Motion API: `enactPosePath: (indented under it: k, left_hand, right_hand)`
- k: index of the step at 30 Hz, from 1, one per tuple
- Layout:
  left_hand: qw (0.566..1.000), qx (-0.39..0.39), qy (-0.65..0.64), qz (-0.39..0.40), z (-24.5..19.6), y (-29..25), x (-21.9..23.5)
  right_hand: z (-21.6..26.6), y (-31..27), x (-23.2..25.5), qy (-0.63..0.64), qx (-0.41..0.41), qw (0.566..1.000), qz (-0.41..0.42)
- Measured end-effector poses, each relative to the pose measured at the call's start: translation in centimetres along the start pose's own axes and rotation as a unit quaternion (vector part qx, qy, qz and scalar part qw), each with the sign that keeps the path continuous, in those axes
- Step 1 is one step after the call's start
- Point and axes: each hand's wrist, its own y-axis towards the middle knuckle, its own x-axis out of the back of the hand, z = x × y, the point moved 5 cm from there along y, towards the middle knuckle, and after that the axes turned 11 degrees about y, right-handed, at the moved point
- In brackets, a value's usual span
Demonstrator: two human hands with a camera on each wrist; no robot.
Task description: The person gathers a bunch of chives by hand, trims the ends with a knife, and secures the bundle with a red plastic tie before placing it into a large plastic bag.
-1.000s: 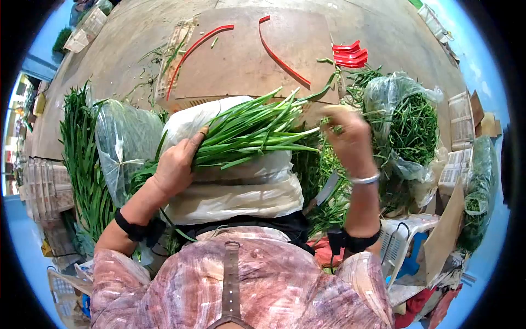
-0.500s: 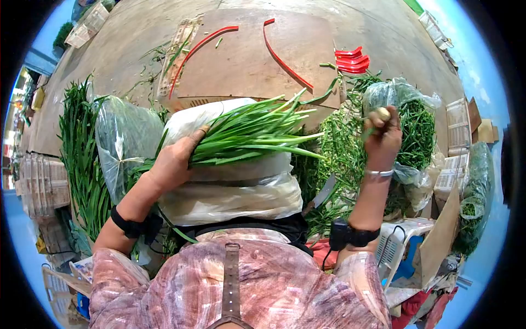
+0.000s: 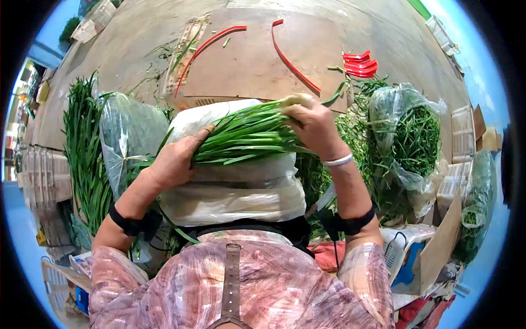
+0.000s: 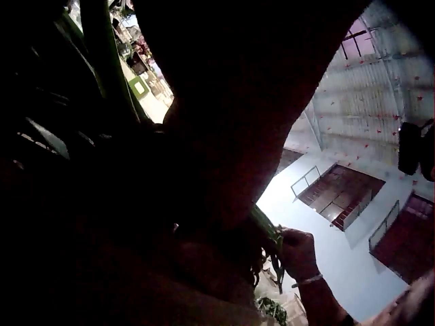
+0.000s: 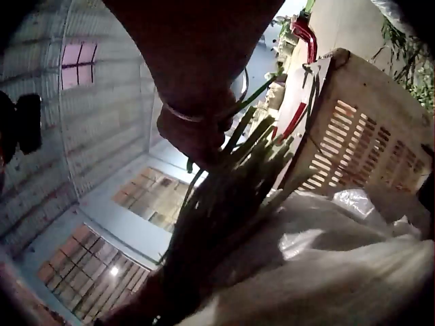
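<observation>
A bundle of garlic chives [image 3: 249,134] lies across the person's lap, over white plastic sheeting [image 3: 241,192]. The left hand [image 3: 178,159] grips it around the leafy part, thumb on top. At the pale stem ends on the right, the right hand [image 3: 315,123] has its fingers curled over the stems and pinches at them. In the right wrist view the right hand [image 5: 194,139] is dark against the stem ends of the chives [image 5: 231,183]. The left wrist view is mostly dark; the right hand [image 4: 298,252] shows there beyond the leaves.
In front stands a board [image 3: 257,60] on a crate [image 5: 360,142], with two red strips [image 3: 293,63] on it and more red strips [image 3: 360,64] at its right. Chives [image 3: 85,159] stand at the left by a tied clear bag [image 3: 131,142]; a bag of greens [image 3: 413,131] stands right. A blade [image 3: 327,197] shows beside the lap.
The right hand swung out to the right, away from the bundle, then came back to the stem ends. The left hand keeps its grip on the chives.
</observation>
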Motion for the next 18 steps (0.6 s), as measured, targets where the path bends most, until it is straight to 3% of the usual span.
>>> enactPosePath:
  k: [3,5,6,7,9,10,11,12,13,14,15,16,17,18]
  left_hand:
    - [1.0,-0.007,-0.008,0.004,-0.1,-0.3,0.8]
    - [1.0,-0.012,-0.017,-0.003,0.1,-0.1,0.4]
    - [1.0,-0.015,-0.022,-0.012,0.2,0.2,0.3]
    - [0.999,-0.019,-0.022,-0.014,0.2,0.4,0.2]
    - [0.999,-0.03,-0.031,-0.005,0.2,0.4,-0.2]
    - [0.999,-0.029,-0.032,-0.004,0.2,0.4,-0.2]
    - [0.997,-0.012,-0.072,0.007,0.3,0.4,-0.2]
    - [0.994,0.005,-0.112,0.017,0.5,0.4,-0.3]
    - [0.994,0.005,-0.112,0.017,0.6,0.5,-0.1]
    - [0.992,0.018,-0.121,0.032,0.8,0.5,0.0]
    - [0.99,0.033,-0.13,0.045,1.1,0.4,0.1]
    - [0.99,0.037,-0.129,0.041,1.2,0.4,0.4]
    - [0.986,0.045,-0.146,0.058,1.3,0.4,0.5]
    - [0.982,0.052,-0.164,0.076,1.3,0.5,0.5]
  right_hand:
    - [0.2,-0.2,3.0,0.126,-0.056,0.989,-0.048]
    - [-2.2,-2.1,4.9,0.299,-0.227,0.917,-0.136]
    - [-3.8,-3.0,6.3,0.372,-0.235,0.871,-0.217]
    - [-4.8,-3.9,7.5,0.472,-0.241,0.79,-0.309]
    - [-7.0,-6.6,9.9,0.525,-0.233,0.731,-0.369]
    - [-7.5,-8.7,12.0,0.315,-0.226,0.841,-0.377]
    - [-8.5,-11.0,13.1,0.462,-0.289,0.687,-0.481]
    - [-9.1,-12.8,14.7,0.494,-0.286,0.653,-0.498]
    - [-10.2,-15.2,16.3,0.519,-0.276,0.65,-0.481]
    - [-10.4,-17.1,17.9,0.379,-0.35,0.726,-0.455]
    - [-11.5,-19.4,18.6,0.193,-0.492,0.77,-0.357]
    - [-12.4,-21.4,18.7,-0.007,-0.599,0.766,-0.235]
    - [-11.1,-21.3,17.9,-0.27,-0.492,0.815,-0.142]
    - [-9.3,-20.4,16.0,-0.51,-0.34,0.789,-0.038]
